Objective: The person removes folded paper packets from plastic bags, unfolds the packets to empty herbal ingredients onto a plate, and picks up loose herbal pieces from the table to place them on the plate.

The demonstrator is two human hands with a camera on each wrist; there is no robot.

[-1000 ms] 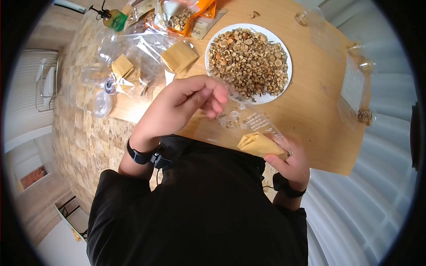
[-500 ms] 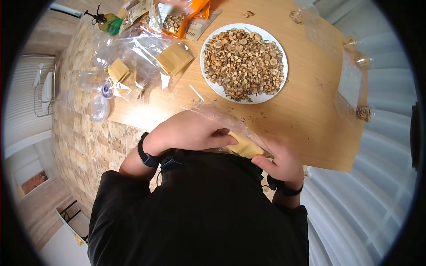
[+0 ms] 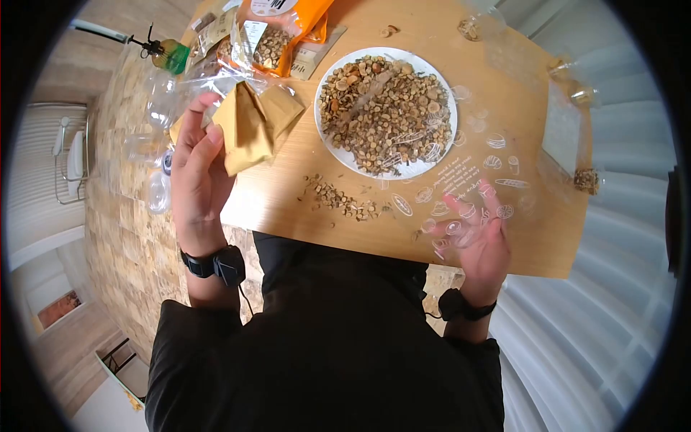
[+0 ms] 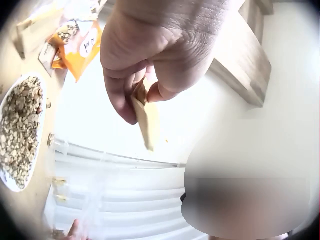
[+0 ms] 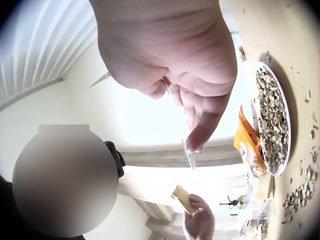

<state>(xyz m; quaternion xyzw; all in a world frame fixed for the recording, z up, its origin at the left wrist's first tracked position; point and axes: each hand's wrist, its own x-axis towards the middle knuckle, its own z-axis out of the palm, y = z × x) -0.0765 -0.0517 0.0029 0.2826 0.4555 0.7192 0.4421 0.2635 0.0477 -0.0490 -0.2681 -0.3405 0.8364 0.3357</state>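
My left hand (image 3: 201,169) pinches a folded brown paper packet (image 3: 245,137) between thumb and fingers, raised over the left side of the table. In the left wrist view, the packet (image 4: 147,122) hangs below the fingertips. My right hand (image 3: 482,241) holds a clear plastic bag (image 3: 468,191) printed with white drawings and lettering. Its fingers show through the film, which overlaps the plate's lower right edge in the head view. A white plate (image 3: 453,122) heaped with dried, chopped pieces (image 3: 389,108) stands beyond the hands. More loose pieces (image 3: 345,205) lie on the wood between them.
An orange printed bag (image 3: 302,32) with dried pieces lies at the back left, near a green spray bottle (image 3: 173,56). Another paper packet (image 3: 282,108) and clear containers (image 3: 158,191) are at the left. A small jar (image 3: 586,181) stands at the right edge.
The paper packet, between both hands beside the clear film half a second ago, has moved up and left in my left hand. The clear bag now spreads out from my right hand.
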